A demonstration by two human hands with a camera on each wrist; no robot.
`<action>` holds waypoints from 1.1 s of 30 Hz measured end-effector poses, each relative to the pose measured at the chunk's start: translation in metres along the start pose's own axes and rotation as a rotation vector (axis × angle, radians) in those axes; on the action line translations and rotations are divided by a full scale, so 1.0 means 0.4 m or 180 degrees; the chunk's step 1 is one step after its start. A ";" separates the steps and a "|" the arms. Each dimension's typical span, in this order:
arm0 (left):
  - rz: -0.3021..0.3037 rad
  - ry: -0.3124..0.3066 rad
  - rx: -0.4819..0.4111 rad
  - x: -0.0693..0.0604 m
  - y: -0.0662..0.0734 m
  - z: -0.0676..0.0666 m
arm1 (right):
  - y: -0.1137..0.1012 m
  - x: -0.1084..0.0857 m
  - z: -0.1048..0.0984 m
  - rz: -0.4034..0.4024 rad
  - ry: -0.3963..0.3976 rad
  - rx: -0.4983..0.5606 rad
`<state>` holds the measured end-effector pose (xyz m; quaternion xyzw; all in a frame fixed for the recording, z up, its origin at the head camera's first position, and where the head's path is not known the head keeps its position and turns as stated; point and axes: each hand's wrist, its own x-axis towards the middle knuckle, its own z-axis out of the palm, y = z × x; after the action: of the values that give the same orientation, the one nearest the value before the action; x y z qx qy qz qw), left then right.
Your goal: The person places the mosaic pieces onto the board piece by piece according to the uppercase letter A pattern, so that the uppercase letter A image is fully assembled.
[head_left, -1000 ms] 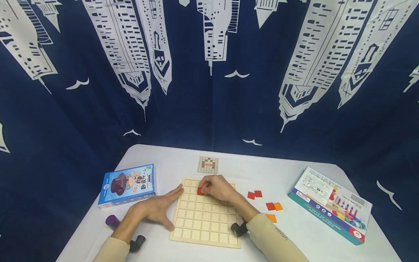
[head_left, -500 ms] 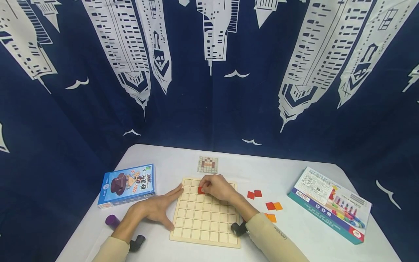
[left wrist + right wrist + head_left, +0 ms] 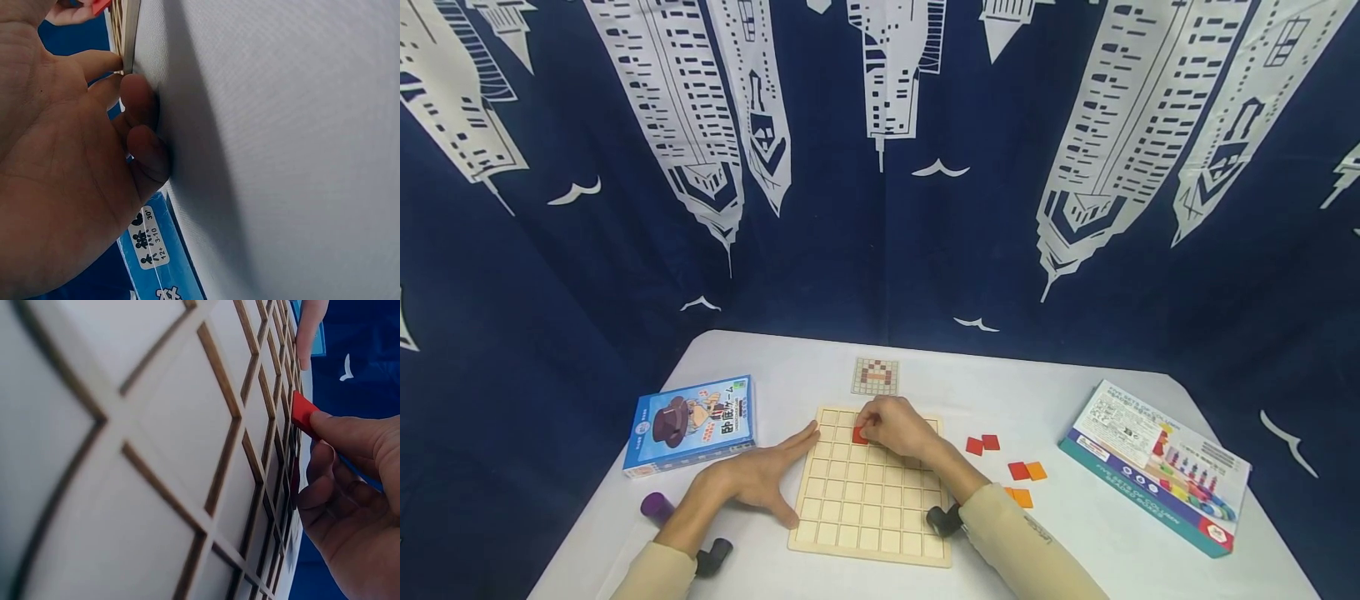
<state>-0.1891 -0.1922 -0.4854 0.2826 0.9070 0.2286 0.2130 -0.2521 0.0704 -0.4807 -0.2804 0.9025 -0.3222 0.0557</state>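
Observation:
In the head view a pale wooden grid board (image 3: 852, 514) lies on the white table. My right hand (image 3: 898, 427) is over its upper part, pinching a red square tile (image 3: 859, 436) between thumb and finger. From the right wrist view, the red tile (image 3: 302, 414) stands tilted against the grid, held by the right hand (image 3: 359, 481). My left hand (image 3: 758, 479) is spread along the board's left side, thumb and finger at its edge. The left wrist view shows that hand's (image 3: 69, 150) fingers beside the board's edge (image 3: 130, 37).
Red tiles (image 3: 990, 442) and orange tiles (image 3: 1036, 471) lie right of the board. A patterned card (image 3: 875, 377) is behind it. A blue box (image 3: 692, 423) stands left, a purple cylinder (image 3: 657, 506) near the left forearm, and a white and teal box (image 3: 1157, 467) at right.
The right hand has shifted very slightly at the red tile, which it still pinches. The left hand stays at the board's side.

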 end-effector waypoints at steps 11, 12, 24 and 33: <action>0.0001 -0.0011 -0.0007 -0.001 0.002 0.001 | 0.001 0.005 0.007 -0.0026 -0.0017 -0.0133; 0.0000 -0.0012 -0.0003 -0.001 0.002 0.001 | 0.001 0.005 0.008 -0.0039 -0.0013 -0.0139; -0.0003 0.0008 0.0037 -0.002 0.003 -0.002 | 0.005 0.011 0.011 -0.0054 -0.0031 -0.0243; -0.0001 -0.0011 -0.0014 0.000 0.003 -0.003 | 0.009 0.012 0.012 -0.0022 -0.0077 -0.0202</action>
<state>-0.1892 -0.1917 -0.4837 0.2824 0.9061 0.2300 0.2151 -0.2564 0.0674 -0.4863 -0.2889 0.9106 -0.2901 0.0566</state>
